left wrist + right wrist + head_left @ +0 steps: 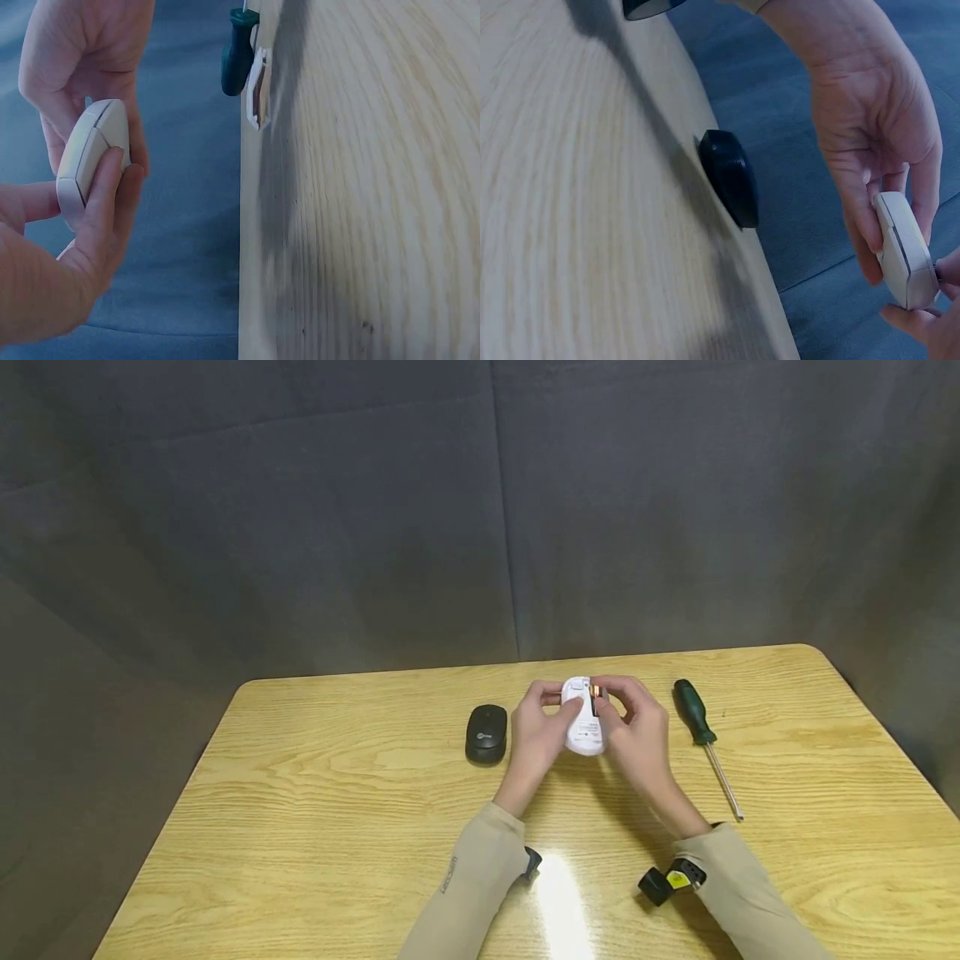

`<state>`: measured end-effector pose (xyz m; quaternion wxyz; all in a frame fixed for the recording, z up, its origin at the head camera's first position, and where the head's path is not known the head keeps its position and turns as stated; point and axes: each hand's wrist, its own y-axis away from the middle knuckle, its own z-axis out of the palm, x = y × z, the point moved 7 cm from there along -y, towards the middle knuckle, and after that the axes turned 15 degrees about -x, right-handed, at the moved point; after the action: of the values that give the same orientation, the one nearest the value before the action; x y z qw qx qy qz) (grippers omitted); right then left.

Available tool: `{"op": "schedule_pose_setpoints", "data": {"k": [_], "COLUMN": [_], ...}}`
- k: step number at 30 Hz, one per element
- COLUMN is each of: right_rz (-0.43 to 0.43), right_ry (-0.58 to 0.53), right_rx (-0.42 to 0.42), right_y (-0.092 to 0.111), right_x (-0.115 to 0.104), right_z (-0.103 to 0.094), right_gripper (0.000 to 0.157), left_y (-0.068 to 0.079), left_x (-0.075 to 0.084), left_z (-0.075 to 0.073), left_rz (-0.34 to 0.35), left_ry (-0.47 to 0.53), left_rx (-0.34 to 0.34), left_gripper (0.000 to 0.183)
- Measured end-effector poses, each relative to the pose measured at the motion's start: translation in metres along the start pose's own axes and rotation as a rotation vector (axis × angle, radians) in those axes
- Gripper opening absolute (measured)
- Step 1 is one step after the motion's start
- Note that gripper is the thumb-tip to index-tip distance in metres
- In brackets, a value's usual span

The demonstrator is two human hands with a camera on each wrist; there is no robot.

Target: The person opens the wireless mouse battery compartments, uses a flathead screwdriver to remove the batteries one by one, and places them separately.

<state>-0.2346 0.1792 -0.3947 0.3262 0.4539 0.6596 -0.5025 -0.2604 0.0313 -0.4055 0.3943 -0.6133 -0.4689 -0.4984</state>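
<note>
A white computer mouse [582,735] is held above the table, its underside facing up toward the head camera. My left hand [538,727] grips its left side, thumb across the underside. On the other side my right hand [639,735] holds the mouse, its thumb at a copper-and-black battery [596,703] in the battery slot. Both wrist views show the white mouse [94,146] edge-on between the fingers. A thin white shell piece [259,88] lies on the table beyond the hands, hidden in the head view.
To the left of the hands sits a black mouse [486,735]. A screwdriver with a dark green handle [693,710] lies to the right, its tip toward the near side. Dark curtains [375,543] hang behind the wooden table [322,827].
</note>
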Motion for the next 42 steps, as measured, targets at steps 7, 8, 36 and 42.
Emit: {"op": "schedule_pose_setpoints", "data": {"k": [7,8,36,42], "right_rz": [-0.061,-0.078,0.074,0.146], "right_ry": [-0.035,-0.031,-0.154,-0.264], "right_rx": [0.04,0.048,0.036,0.012], "right_y": [-0.002,-0.002,-0.005,-0.008], "right_x": [-0.007,-0.009,-0.007,0.002], "right_z": [-0.004,-0.004,-0.024,-0.025], "right_gripper": [0.019,0.019,0.021,0.027], "left_y": [0.0,0.0,-0.001,-0.003], "left_x": [0.0,-0.001,-0.006,-0.005], "left_z": [0.0,0.0,0.0,0.002], "left_rz": [0.001,-0.004,-0.022,-0.022], "left_ry": [0.037,0.043,-0.009,-0.083], "left_rx": [-0.007,-0.007,-0.044,-0.081], "left_gripper": [0.028,0.028,0.032,0.036]}}
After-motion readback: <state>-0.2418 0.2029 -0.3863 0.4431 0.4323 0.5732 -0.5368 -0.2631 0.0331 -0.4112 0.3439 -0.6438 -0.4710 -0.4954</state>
